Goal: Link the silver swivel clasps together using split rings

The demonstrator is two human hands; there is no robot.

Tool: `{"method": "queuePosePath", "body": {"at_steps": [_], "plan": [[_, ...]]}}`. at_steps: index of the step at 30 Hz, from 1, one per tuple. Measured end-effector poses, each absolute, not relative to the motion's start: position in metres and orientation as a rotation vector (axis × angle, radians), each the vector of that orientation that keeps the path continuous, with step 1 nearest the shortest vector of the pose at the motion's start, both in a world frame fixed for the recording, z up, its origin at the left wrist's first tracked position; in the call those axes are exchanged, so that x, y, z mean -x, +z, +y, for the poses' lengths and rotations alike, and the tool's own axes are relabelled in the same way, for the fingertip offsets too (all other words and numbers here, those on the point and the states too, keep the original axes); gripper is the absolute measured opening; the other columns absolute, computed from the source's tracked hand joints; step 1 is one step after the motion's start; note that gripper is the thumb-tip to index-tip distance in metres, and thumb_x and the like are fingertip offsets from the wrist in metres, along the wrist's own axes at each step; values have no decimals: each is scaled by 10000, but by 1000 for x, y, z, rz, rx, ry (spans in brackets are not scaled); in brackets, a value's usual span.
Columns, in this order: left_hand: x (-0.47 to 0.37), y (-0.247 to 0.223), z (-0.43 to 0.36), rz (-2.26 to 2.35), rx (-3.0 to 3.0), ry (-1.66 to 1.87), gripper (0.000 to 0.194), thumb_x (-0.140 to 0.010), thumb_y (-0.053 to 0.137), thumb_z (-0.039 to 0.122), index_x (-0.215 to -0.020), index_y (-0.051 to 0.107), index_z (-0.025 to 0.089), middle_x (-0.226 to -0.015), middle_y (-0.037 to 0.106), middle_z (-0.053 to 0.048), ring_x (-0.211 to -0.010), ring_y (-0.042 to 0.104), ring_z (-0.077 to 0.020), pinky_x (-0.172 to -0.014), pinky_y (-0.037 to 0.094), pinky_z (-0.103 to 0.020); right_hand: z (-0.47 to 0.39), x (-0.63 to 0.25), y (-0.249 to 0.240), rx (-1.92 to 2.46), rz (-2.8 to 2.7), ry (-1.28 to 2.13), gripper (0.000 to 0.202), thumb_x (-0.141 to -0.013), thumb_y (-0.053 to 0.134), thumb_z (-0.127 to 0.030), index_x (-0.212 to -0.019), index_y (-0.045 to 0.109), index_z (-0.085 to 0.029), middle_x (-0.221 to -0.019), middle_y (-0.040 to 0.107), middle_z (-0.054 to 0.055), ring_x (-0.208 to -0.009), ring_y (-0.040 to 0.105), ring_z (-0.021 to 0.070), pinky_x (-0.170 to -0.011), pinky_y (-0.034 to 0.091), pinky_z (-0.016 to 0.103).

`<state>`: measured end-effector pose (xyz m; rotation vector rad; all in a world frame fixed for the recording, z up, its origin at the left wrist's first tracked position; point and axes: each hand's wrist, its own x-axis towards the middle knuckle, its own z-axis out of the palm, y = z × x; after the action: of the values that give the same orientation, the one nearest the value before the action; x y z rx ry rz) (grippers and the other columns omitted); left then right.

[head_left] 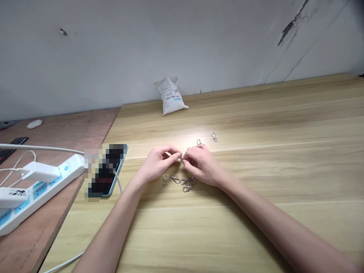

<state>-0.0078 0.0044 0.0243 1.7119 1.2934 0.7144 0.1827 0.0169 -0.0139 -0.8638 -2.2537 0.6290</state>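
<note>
My left hand (159, 161) and my right hand (201, 163) meet above the table, fingertips almost touching. Between them both pinch a small metal piece (181, 159), mostly covered by the fingers. Just below lie a pile of silver clasps (188, 182), a single clasp (174, 179) and small metal rings (165, 180). Another clasp (198, 142) shows partly behind my right hand. Farther back to the right sits one more clasp (214, 137).
A white package (171, 96) stands near the wall. At left are a phone (109, 170) with a cable, a white power strip (42, 189) with chargers, a second phone (14, 147) and a white oval object (34, 124).
</note>
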Motion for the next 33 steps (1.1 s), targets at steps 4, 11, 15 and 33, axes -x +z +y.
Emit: {"method": "queuePosePath", "body": {"at_steps": [4, 11, 15, 33], "plan": [[8, 22, 5, 1273, -1708, 717, 270, -884, 583, 385, -925, 726, 159, -912, 745, -72, -769, 660, -170, -652, 515, -262, 17, -183, -13, 872, -2256, 621, 155, -877, 469, -188, -724, 448, -206, -709, 553, -16, -663, 474, 133, -808, 328, 315], [8, 22, 4, 1262, -1690, 720, 246, -883, 595, 371, -910, 724, 163, -909, 746, -67, -805, 681, -175, -706, 531, -270, 16, -183, -14, 873, -2251, 636, 162, -875, 470, -183, -716, 446, -203, -700, 550, -23, -649, 470, 126, -796, 325, 308], [8, 21, 4, 1245, -1677, 723, 249, -884, 595, 374, -921, 723, 163, -912, 745, -68, -813, 687, -182, -716, 541, -277, 17, -183, -14, 879, -2257, 646, 159, -873, 473, -182, -716, 457, -201, -702, 552, -22, -651, 475, 126, -787, 324, 306], [9, 21, 5, 1240, -1704, 715, 245, -888, 589, 372, -923, 716, 164, -920, 738, -65, -833, 684, -188, -739, 540, -288, 18, -183, -14, 882, -2264, 651, 140, -864, 493, -171, -729, 469, -197, -715, 556, -22, -665, 484, 125, -782, 328, 308]]}}
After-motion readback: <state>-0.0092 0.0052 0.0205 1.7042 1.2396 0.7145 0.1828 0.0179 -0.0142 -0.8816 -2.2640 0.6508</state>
